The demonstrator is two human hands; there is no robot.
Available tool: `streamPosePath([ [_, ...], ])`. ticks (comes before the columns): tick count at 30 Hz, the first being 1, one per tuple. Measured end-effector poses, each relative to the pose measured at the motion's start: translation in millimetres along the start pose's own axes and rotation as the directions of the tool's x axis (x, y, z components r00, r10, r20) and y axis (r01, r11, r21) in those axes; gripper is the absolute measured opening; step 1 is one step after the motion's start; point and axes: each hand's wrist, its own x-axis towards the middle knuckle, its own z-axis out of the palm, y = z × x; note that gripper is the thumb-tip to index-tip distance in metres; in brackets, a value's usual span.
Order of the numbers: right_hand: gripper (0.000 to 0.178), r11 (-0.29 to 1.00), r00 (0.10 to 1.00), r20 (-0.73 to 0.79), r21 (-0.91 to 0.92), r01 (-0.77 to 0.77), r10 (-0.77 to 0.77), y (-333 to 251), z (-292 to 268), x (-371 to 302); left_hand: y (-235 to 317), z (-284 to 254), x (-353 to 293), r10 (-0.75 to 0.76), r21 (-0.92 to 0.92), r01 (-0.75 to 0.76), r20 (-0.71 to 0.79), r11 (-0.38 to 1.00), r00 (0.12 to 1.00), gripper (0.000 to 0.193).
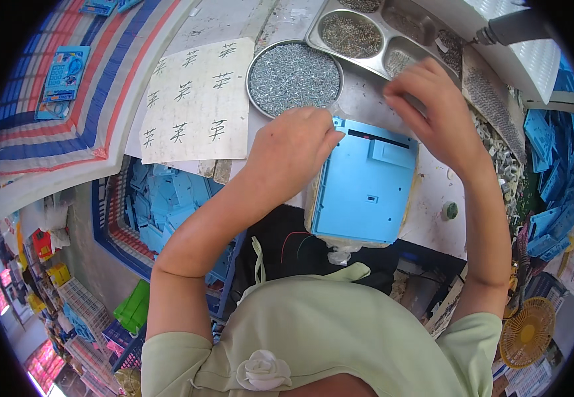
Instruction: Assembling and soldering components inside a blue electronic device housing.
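Observation:
A light-blue plastic casing panel (359, 192), with a dark slot along its far edge and small holes, lies on a pad wrapped in clear film in front of me. At its far left corner my left hand (295, 144) is closed, fingertips bent down by the corner; whatever they pinch is hidden. My right hand (438, 109) is raised beyond the panel's far right corner, close to a metal compartment tray (387, 69) of small metal parts. Its fingers are curled toward the thumb, and anything between them is too small to make out.
A round metal dish (293, 78) of silvery screws sits beyond my left hand. Left of it lies a handwritten paper sheet (191, 99). An electric screwdriver (515, 28) juts in at the far right. Blue parts fill a basket (234, 301) at left and a pile (551, 159) at right.

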Motion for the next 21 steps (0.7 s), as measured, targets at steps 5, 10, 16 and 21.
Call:
streamPosePath([
  [5,0.009,0.993,0.988,0.125,-0.085,-0.076,0.087,6.9,-18.7,-40.8,11.7,-5.1,2.4,0.089,0.148,-0.096,0.058,0.984,0.994,0.019],
  [10,0.007,0.979,0.956,0.292,-0.203,0.034,0.027,0.0,-25.5,-31.4,3.0,-9.2,7.0,0.105,0.126,-0.115,0.083,0.985,0.991,0.021],
  [16,0.005,0.916,0.867,0.497,-0.363,0.169,0.037,-3.4,-24.9,-12.5,1.3,-6.1,4.2,-0.027,-0.069,0.033,0.082,0.997,0.996,0.022],
  [21,0.01,0.832,0.746,0.658,-0.465,0.303,0.097,-16.0,-22.6,12.6,4.0,-4.7,3.5,-0.014,-0.01,0.015,0.09,1.0,0.996,0.022],
])
